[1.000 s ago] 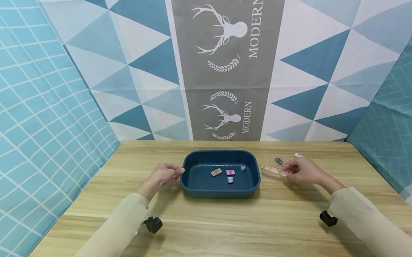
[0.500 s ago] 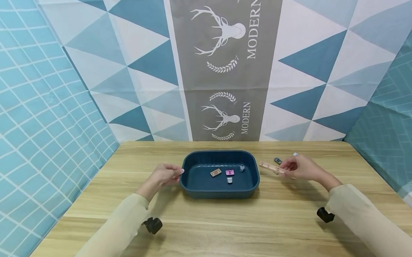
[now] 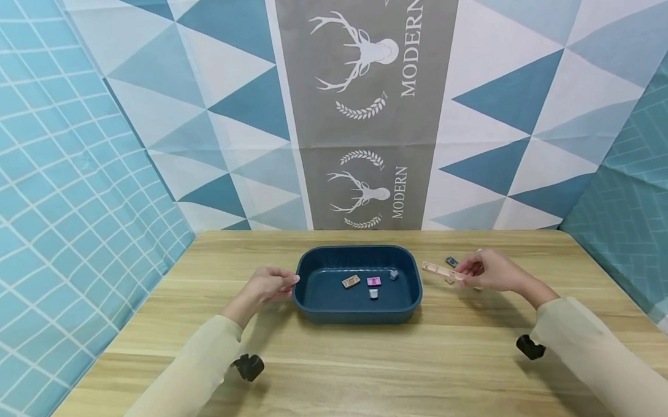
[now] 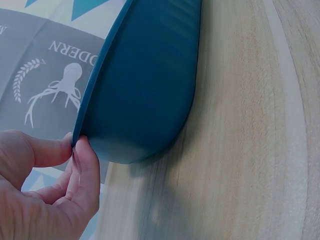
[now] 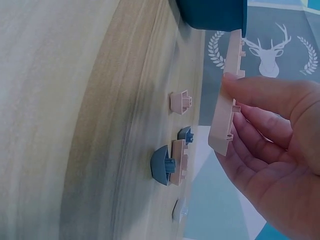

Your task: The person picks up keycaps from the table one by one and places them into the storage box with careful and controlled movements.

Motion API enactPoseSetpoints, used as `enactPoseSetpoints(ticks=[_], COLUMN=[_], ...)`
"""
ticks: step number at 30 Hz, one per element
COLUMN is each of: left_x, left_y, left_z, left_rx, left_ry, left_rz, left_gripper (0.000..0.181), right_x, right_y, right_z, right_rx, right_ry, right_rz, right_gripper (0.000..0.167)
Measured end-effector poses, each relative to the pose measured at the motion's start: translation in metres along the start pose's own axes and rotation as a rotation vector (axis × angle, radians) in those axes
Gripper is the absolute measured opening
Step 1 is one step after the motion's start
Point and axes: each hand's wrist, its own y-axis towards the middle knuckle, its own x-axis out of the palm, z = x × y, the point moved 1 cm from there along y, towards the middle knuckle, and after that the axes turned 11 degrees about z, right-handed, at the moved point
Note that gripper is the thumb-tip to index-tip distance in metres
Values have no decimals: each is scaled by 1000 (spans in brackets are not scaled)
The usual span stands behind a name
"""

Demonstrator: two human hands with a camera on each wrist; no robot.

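Head: the right hand is pinching a pink strip just right of the tray. Left wrist: the left hand is pinching the tray's rim. Right wrist: the strip, probably light and stiff, is suiting a mid-length pinch.

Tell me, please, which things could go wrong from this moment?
The long pinkish piece might slip, as the right hand pinches it above the table. That hand might also knock the loose pieces lying near it. The tray might shift if the left hand, pinching its edge, pulls.
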Motion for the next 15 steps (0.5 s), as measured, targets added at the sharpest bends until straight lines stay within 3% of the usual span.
enactPoseSetpoints(ticks=[15], left_x=[0], left_y=[-1], left_z=[-1], left_rx=[9], left_ry=[6], left_rz=[-5], left_gripper=[31], right_x=[-3], right_y=[4], right_z=[-8], right_rx=[-14], right_ry=[23], right_rz=[9], right_gripper=[16])
